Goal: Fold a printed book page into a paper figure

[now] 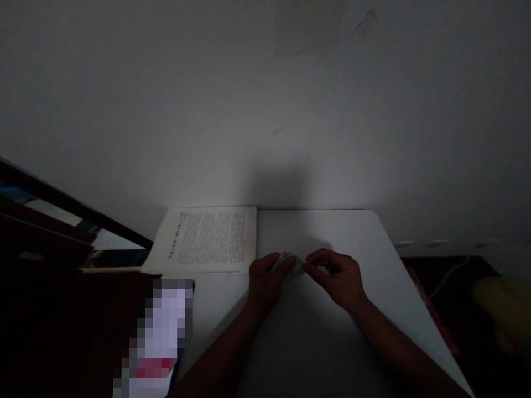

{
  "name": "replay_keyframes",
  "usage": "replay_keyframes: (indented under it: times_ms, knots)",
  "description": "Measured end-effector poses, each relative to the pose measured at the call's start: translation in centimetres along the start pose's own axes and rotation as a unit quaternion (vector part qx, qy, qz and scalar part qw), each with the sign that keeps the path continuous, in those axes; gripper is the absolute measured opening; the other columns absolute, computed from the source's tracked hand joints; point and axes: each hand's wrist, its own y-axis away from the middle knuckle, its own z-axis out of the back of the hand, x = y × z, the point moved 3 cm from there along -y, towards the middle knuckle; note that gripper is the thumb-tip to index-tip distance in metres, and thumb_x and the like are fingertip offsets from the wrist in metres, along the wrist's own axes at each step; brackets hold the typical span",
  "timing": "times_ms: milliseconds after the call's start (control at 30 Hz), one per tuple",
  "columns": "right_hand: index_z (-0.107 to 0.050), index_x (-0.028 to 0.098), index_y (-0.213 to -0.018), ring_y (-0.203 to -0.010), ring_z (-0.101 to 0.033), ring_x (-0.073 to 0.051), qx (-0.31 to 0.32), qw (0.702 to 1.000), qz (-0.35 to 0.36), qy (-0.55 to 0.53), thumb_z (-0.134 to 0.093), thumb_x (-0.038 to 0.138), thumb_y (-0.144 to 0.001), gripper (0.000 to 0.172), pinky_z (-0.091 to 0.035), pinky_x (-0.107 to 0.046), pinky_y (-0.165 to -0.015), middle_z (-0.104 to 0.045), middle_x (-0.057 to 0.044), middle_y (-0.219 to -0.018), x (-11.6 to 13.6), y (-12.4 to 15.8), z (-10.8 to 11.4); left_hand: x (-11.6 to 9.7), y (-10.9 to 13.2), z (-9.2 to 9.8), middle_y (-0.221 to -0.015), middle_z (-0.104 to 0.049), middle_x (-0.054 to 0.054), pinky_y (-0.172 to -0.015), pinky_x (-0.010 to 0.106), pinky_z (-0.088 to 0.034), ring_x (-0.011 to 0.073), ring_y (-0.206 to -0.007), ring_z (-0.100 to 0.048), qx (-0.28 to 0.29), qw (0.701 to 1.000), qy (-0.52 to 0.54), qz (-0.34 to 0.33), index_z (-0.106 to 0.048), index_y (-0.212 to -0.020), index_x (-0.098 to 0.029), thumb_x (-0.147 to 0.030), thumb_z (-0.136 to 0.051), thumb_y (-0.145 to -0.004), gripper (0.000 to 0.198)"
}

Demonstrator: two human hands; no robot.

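Head view: we see the left hand (267,279) clamping a small pale item (297,269) between thumb and fingers, above the white table (340,229). The right hand (340,279) pinches its right edge. We note the printed book (211,240) beyond the left hand, lying by the wall (186,110); the item's material we cannot tell.

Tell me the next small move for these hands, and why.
Probably ease the right hand slightly outward: its fingers appear to pinch one edge of the small pale item, while the left hand holds the other side.
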Motion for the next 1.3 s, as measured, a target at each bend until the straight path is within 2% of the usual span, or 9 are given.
replay_keyframes:
  times_ms: [300,500,733,867,933,1133,1300]
  knots:
    - [-0.065,0.020,-0.070,-0.063,-0.062,-0.015,-0.022,0.999,-0.006,-0.026,-0.070,0.026,-0.070,0.007,-0.052,-0.028,-0.061,-0.067,-0.003,-0.069,-0.3,0.1,0.0,0.1,0.2,-0.2,-0.056,-0.055,-0.003,-0.052,0.020,-0.037,0.0096,-0.055,-0.048,-0.029,0.999,-0.006,-0.020,-0.067,-0.063,-0.015,-0.041,-0.062,-0.075,0.029]
    - [-0.064,0.019,-0.064,-0.057,-0.061,-0.014,-0.028,0.995,-0.056,-0.075,-0.071,0.029,-0.068,0.013,-0.052,-0.025,-0.054,-0.065,-0.002,-0.063,-0.7,0.0,0.0,-0.1,0.2,-0.4,-0.059,-0.060,-0.001,-0.052,0.020,-0.040,0.0109,-0.056,-0.052,-0.012,1.000,0.022,-0.002,-0.070,-0.069,-0.015,-0.041,-0.062,-0.074,0.027]
    - [-0.064,0.018,-0.062,-0.053,-0.060,-0.013,-0.014,0.985,-0.126,-0.121,-0.075,0.031,-0.064,0.017,-0.051,-0.025,-0.051,-0.066,-0.002,-0.057,-1.2,-0.5,0.2,-0.5,0.1,-0.4,-0.059,-0.060,0.000,-0.053,0.020,-0.041,0.0114,-0.057,-0.052,0.003,1.000,0.003,-0.014,-0.070,-0.068,-0.015,-0.043,-0.060,-0.076,0.031]
    - [-0.067,0.018,-0.077,-0.056,-0.063,-0.015,0.001,0.978,-0.150,-0.148,-0.074,0.035,-0.064,0.023,-0.054,-0.028,-0.055,-0.068,-0.002,-0.063,-1.6,-0.4,-0.2,-0.2,0.0,-0.4,-0.064,-0.064,0.001,-0.057,0.021,-0.043,0.0125,-0.061,-0.055,-0.005,1.000,-0.011,-0.013,-0.071,-0.074,-0.015,-0.043,-0.058,-0.077,0.030]
    - [-0.067,0.018,-0.084,-0.060,-0.064,-0.016,0.019,0.979,-0.146,-0.142,-0.072,0.037,-0.067,0.026,-0.054,-0.028,-0.058,-0.069,-0.003,-0.068,-1.6,-0.4,-0.6,-0.1,0.0,-0.4,-0.062,-0.062,0.000,-0.056,0.021,-0.042,0.0123,-0.060,-0.054,-0.012,0.999,-0.022,-0.020,-0.071,-0.072,-0.015,-0.043,-0.058,-0.078,0.031]
    - [-0.067,0.020,-0.071,-0.063,-0.061,-0.015,0.039,0.997,-0.059,-0.031,-0.064,0.036,-0.075,0.017,-0.050,-0.026,-0.060,-0.066,-0.002,-0.067,-0.9,-0.6,-0.6,-0.1,-0.5,-0.3,-0.065,-0.060,0.000,-0.060,0.022,-0.042,0.0122,-0.064,-0.054,0.023,0.995,-0.071,-0.068,-0.066,-0.072,-0.016,-0.040,-0.056,-0.079,0.026]
    - [-0.066,0.020,-0.068,-0.061,-0.059,-0.014,0.072,0.997,-0.006,0.013,-0.062,0.034,-0.077,0.017,-0.047,-0.026,-0.060,-0.064,-0.001,-0.065,-0.3,-0.8,0.0,-0.4,-0.9,0.2,-0.063,-0.058,-0.001,-0.059,0.021,-0.041,0.0113,-0.061,-0.053,0.026,0.990,-0.095,-0.101,-0.061,-0.065,-0.016,-0.035,-0.057,-0.079,0.024]
